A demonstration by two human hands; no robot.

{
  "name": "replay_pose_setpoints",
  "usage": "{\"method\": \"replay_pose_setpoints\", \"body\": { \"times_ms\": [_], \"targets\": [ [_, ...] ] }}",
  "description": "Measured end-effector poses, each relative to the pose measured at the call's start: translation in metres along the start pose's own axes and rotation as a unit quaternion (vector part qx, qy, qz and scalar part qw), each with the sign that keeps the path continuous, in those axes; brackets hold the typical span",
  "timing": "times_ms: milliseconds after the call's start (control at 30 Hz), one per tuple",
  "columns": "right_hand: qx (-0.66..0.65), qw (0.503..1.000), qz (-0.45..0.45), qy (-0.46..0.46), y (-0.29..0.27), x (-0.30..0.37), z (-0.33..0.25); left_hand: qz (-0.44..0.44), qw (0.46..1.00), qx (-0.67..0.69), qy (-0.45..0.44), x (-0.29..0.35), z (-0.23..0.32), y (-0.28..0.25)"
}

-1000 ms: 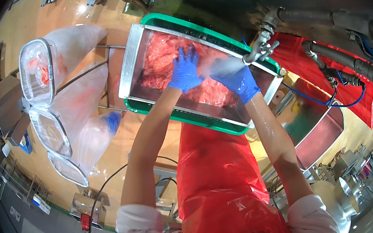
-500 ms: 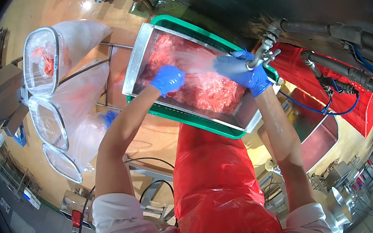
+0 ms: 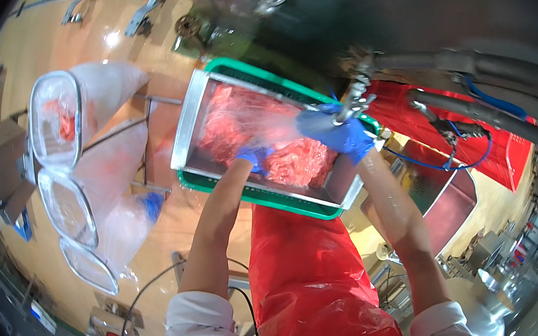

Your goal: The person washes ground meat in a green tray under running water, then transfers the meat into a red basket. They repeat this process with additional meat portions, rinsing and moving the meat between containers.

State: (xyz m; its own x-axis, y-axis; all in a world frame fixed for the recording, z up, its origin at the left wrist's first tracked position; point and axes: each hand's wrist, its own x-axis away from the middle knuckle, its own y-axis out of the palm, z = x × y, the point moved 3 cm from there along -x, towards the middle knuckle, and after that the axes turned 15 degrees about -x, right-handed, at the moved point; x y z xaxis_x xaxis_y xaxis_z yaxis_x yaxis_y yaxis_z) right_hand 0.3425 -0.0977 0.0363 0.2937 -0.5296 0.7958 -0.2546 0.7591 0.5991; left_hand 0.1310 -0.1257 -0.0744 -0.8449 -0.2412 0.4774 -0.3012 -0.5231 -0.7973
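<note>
Pink-red raw meat pieces (image 3: pixel 299 164) lie in a metal tub (image 3: pixel 185 121), which sits in a green crate (image 3: pixel 259 217). My left hand (image 3: pixel 255 158), in a blue glove, reaches over the near rim into the meat. Water spray and the wrist hide its fingers. At the tub's right end, my gloved right hand (image 3: pixel 350 145) is wrapped around the outlet of a metal tap (image 3: pixel 345 114). A fan of water (image 3: pixel 270 126) shoots from there leftward across the meat. Part of the grip is hidden behind the tap.
Clear plastic bags on oval hoops (image 3: pixel 68 203) stand at the left; the far one holds pinkish pieces. Pipes (image 3: pixel 467 58) run along the dark metal wall at the right. Below them are a red sheet (image 3: pixel 498 160) and another tub (image 3: pixel 450 211). A red apron covers my front.
My left hand has moved right and nearer, down into the meat. The right hand stays at the tap, with water still spraying. The whole view has shifted slightly.
</note>
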Motion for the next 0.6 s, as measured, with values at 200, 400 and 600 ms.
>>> {"method": "replay_pose_setpoints", "body": {
  "times_ms": [200,400,600],
  "targets": [
    [0.774,0.504,-0.122,-0.364,-0.044,0.056,0.017,0.057,0.872,0.333,-0.354,-0.038,-0.037,0.006],
    [0.701,0.661,-0.153,-0.217,0.005,0.221,-0.010,0.052,0.491,0.866,-0.079,-0.114,0.009,-0.044],
    [0.900,0.260,-0.282,-0.206,0.124,0.363,-0.063,0.147,0.481,0.844,-0.184,-0.045,0.052,-0.040]
  ]
}}
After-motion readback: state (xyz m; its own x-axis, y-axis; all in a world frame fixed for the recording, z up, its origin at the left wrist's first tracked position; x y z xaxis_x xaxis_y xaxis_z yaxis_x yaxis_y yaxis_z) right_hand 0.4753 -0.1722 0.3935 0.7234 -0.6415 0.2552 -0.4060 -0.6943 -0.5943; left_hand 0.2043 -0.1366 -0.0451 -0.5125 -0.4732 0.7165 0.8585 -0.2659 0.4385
